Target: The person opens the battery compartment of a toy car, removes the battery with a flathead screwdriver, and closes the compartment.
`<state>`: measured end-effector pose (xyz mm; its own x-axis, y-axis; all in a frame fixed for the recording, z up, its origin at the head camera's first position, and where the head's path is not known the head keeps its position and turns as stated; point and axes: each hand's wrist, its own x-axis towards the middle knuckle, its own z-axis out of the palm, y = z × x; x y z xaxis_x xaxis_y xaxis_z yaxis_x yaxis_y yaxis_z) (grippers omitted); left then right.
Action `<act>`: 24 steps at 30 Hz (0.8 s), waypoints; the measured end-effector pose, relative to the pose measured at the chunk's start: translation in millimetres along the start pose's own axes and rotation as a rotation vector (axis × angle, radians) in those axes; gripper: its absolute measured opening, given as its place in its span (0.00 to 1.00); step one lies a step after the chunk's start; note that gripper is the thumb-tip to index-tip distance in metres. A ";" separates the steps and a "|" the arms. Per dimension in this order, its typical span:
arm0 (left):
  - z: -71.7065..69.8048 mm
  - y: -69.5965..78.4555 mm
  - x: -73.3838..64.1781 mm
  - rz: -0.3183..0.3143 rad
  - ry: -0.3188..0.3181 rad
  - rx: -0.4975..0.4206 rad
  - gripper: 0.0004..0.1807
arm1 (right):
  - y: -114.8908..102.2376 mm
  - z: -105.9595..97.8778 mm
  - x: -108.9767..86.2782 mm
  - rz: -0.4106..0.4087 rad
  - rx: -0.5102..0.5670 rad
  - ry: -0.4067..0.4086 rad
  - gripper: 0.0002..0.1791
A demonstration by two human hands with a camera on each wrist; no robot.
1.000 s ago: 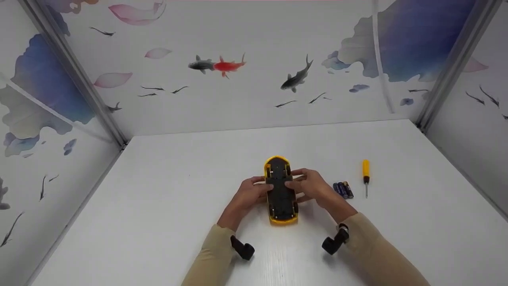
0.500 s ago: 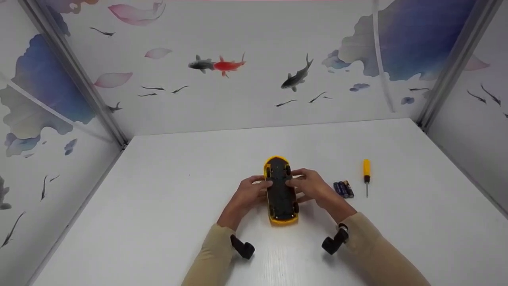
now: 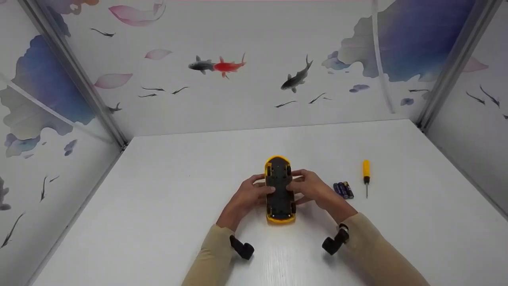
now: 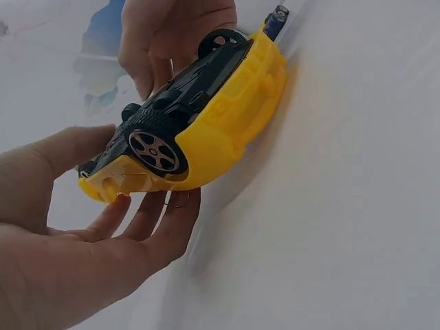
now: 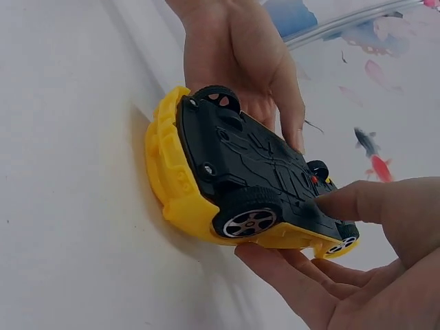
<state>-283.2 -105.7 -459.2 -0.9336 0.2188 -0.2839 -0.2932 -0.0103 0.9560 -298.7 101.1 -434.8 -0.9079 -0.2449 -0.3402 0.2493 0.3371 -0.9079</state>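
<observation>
A yellow toy car [image 3: 280, 198] is held belly up between both hands, its black underside toward the head camera. My left hand [image 3: 248, 194] grips its left side, thumb on the underside and fingers beneath the yellow body. From the other side my right hand [image 3: 311, 186] grips it the same way. Black wheels with silver spokes [image 4: 158, 150] show in the left wrist view. In the right wrist view the black underside [image 5: 254, 158] carries screws and a small red spot [image 5: 314, 179]. The car's roof is hidden below.
Several small dark batteries [image 3: 343, 190] lie side by side on the white table [image 3: 158, 222], right of the right hand. Farther right lies a screwdriver [image 3: 366, 174] with a yellow handle, its tip toward the person. Patterned walls [image 3: 254, 99] enclose the table's back and sides.
The toy car has turned slightly, its near end swinging a little to the left. Both hands keep their grip, with the thumbs slightly lower on the underside. The batteries and screwdriver stay put.
</observation>
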 end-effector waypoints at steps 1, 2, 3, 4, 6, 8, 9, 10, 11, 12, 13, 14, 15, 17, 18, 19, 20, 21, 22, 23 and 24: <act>-0.4 -0.1 -0.4 0.002 -0.007 0.005 0.41 | -0.1 0.1 -0.4 -0.004 0.002 -0.009 0.36; -0.7 0.0 -0.5 0.000 -0.009 0.005 0.42 | -0.2 0.3 -0.7 -0.009 0.005 -0.017 0.37; -0.7 0.1 -0.5 0.001 -0.009 0.006 0.43 | -0.3 0.5 -0.9 -0.014 0.009 -0.021 0.37; -0.8 0.4 -0.1 0.001 -0.006 0.004 0.43 | -0.5 0.6 -1.1 -0.019 0.013 -0.024 0.38; -0.5 1.1 0.3 0.001 0.004 0.006 0.43 | -0.7 1.0 -1.1 -0.023 0.026 -0.019 0.38; -0.2 1.8 0.0 -0.001 0.010 0.008 0.43 | -0.7 1.4 -1.3 -0.026 0.032 -0.017 0.39; -0.2 1.9 -0.3 0.000 0.010 0.013 0.42 | -0.6 1.6 -1.3 -0.027 0.035 -0.016 0.39; -0.5 1.9 -0.5 -0.001 0.009 0.016 0.42 | -0.3 1.7 -1.4 -0.026 0.035 -0.016 0.39; -0.8 1.8 -0.5 -0.001 0.008 0.021 0.42 | 0.1 1.8 -1.3 -0.026 0.036 -0.014 0.39; -1.1 1.7 -0.5 -0.002 0.010 0.023 0.42 | 0.6 2.0 -1.0 -0.026 0.038 -0.014 0.39; -1.5 1.4 -0.5 -0.002 0.011 0.021 0.41 | 0.8 2.2 -1.0 -0.027 0.041 -0.012 0.39; -1.8 1.4 -0.3 -0.002 0.013 0.021 0.41 | 0.8 2.4 -1.0 -0.027 0.041 -0.009 0.39; -2.4 1.4 0.2 -0.002 0.016 0.018 0.41 | 0.5 2.6 -1.3 -0.029 0.041 -0.006 0.39; -2.9 2.5 0.5 -0.002 0.025 0.010 0.41 | -0.9 2.8 -2.1 -0.034 0.037 0.001 0.38; -3.2 3.4 0.2 -0.001 0.028 0.003 0.40 | -1.9 2.7 -3.0 -0.040 0.038 0.002 0.38; -3.7 4.2 -0.2 0.001 0.030 -0.006 0.40 | -2.9 2.8 -4.1 -0.047 0.042 0.007 0.38; -4.1 5.3 -0.6 0.004 0.033 -0.009 0.40 | -4.0 2.9 -5.3 -0.056 0.045 0.013 0.37; -4.6 6.3 -1.2 0.004 0.040 -0.013 0.39 | -4.8 2.9 -6.3 -0.068 0.049 0.019 0.36; -5.1 7.3 -1.6 0.006 0.049 -0.018 0.39 | -5.8 3.0 -7.3 -0.082 0.052 0.026 0.35; -5.5 8.3 -2.1 0.008 0.059 -0.020 0.38 | -6.7 3.2 -8.5 -0.096 0.055 0.034 0.34; -6.0 9.6 -2.6 0.007 0.072 -0.023 0.37 | -7.7 3.7 -9.9 -0.113 0.056 0.041 0.33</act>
<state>-284.8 -112.1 -449.8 -0.9477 0.1482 -0.2828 -0.2907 -0.0346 0.9562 -290.4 97.6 -425.4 -0.9439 -0.2407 -0.2261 0.1625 0.2575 -0.9525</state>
